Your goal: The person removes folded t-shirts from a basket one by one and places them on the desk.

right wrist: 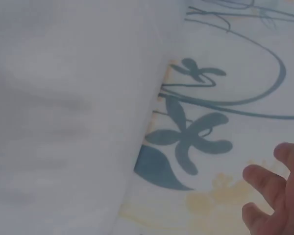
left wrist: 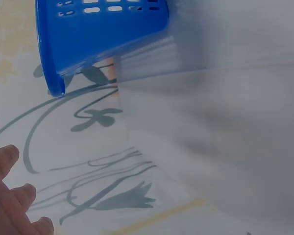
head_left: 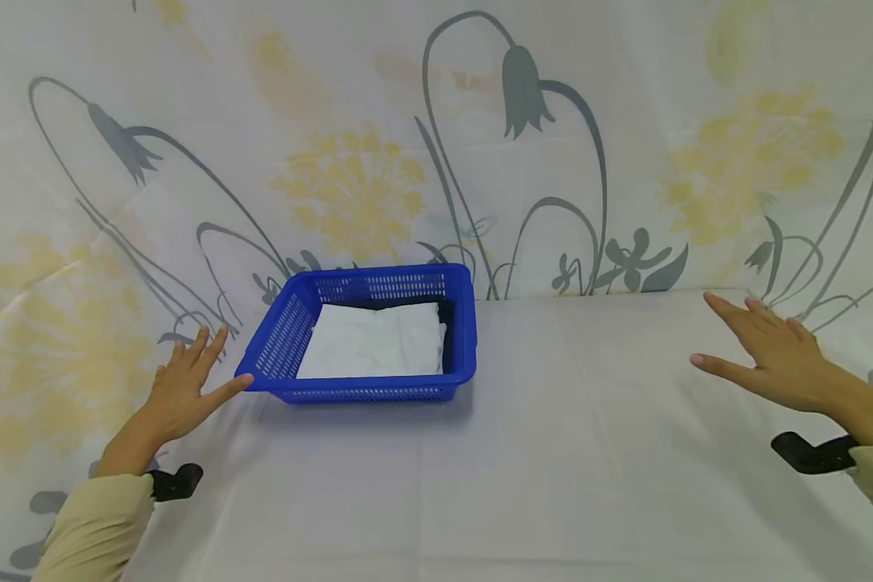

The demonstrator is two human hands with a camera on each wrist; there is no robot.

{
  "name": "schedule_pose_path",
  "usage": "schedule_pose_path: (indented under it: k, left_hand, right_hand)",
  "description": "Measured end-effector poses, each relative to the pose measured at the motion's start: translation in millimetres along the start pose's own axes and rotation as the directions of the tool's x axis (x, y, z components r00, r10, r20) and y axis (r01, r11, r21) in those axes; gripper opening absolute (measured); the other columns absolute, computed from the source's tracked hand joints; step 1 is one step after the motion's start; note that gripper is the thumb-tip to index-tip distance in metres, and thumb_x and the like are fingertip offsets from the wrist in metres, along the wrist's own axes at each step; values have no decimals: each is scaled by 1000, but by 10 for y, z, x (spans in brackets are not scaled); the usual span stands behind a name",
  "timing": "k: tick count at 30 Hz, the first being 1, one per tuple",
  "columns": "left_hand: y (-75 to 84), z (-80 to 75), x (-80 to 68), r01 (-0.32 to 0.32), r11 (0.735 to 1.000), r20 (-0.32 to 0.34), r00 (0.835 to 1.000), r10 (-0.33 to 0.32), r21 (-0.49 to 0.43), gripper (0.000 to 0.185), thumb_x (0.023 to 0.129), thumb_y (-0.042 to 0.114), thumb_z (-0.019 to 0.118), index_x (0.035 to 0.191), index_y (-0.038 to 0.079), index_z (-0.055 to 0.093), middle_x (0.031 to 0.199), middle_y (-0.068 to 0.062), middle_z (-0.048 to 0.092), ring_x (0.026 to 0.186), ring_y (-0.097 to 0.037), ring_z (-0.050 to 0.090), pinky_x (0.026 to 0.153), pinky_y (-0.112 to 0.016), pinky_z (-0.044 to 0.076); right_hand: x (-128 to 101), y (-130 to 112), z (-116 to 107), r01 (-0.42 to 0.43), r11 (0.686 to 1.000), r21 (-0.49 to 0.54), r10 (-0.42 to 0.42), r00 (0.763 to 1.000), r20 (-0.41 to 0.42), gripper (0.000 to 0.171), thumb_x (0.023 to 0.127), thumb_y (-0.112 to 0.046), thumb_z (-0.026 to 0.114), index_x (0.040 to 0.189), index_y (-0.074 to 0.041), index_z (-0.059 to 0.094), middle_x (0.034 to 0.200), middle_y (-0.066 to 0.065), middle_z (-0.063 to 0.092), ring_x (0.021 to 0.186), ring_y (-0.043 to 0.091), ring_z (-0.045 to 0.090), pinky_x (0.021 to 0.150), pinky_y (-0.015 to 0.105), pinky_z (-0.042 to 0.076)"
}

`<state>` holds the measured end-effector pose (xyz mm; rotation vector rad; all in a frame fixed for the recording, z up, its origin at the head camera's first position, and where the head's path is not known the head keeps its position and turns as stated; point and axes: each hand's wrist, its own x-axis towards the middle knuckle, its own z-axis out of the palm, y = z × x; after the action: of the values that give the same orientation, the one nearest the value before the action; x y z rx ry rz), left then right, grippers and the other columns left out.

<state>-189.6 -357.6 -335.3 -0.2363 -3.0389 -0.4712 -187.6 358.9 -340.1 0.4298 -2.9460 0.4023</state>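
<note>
A blue plastic basket [head_left: 378,394] with slotted walls stands on the white surface, left of the middle in the head view. Folded white cloth [head_left: 374,343] lies inside it, and something dark shows behind the cloth. At the basket's left side is my left hand [head_left: 182,396], fingers spread, thumb near the rim corner; whether it touches cannot be told. In the left wrist view the basket [left wrist: 103,34] appears apart from the fingers [left wrist: 10,196]. Far to the right, my right hand [head_left: 778,364] hovers with straight, spread fingers and holds nothing.
A white-covered table [head_left: 538,453] stretches in front of and to the right of the basket. Behind it hangs a pale curtain [head_left: 626,178] with grey and yellow flowers. Each wrist wears a black strap mount, such as the right one [head_left: 811,454].
</note>
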Motion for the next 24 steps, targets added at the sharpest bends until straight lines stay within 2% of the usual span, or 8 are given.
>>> schedule_pose_path:
  k: [3,8,11,13,16,20,24]
  left_hand:
    - [30,-18,10,-5,999,-3,1000,5,-43,91,95,54,48,155,11,-4,155,-29,-6,133,-60,-9,96,-77,-3]
    - [87,-69,40,-26,994,-33,999,23,-109,87,97,48,50,155,8,-1,154,-32,-3,135,-59,-1,97,-77,5]
    - [131,-100,60,-23,992,-57,998,16,-125,84,98,47,48,155,7,1,154,-33,0,136,-58,4,97,-76,10]
    - [160,-115,68,-18,991,-80,997,7,-135,81,99,46,47,155,6,4,154,-34,4,136,-57,8,98,-75,13]
    - [210,-133,78,-5,988,-129,991,-15,-154,78,100,45,45,155,2,10,152,-35,13,134,-57,14,98,-74,17]
    - [276,-146,86,34,981,-187,980,-70,-193,74,101,44,44,153,0,17,146,-38,24,127,-59,30,92,-73,30]
    - [340,-160,95,65,962,-202,972,-122,-267,71,101,45,42,152,-1,23,145,-36,30,122,-58,38,88,-69,38]
  right_hand:
    - [13,-72,-37,15,998,64,-14,1000,-24,87,94,-39,59,157,-10,6,152,30,20,142,46,1,101,72,-2]
    - [60,-201,-94,65,980,191,-52,996,-74,83,95,-31,62,156,-6,12,154,28,20,139,49,15,106,67,11]
    - [99,-280,-116,56,971,231,-38,996,-84,81,94,-31,63,156,-8,15,154,25,23,137,48,21,101,67,20]
    - [119,-344,-132,38,968,249,-15,995,-94,79,95,-31,62,156,-10,16,153,24,27,134,49,26,93,69,29]
    - [159,-455,-157,26,951,307,8,994,-108,76,95,-30,62,156,-12,19,151,22,32,132,49,31,87,69,34]
    - [218,-616,-169,34,917,397,15,993,-119,72,97,-28,60,155,-11,22,149,21,36,130,46,35,94,64,32]
    - [271,-757,-148,47,894,446,13,991,-130,68,98,-27,59,155,-12,25,146,21,40,129,43,38,101,57,31]
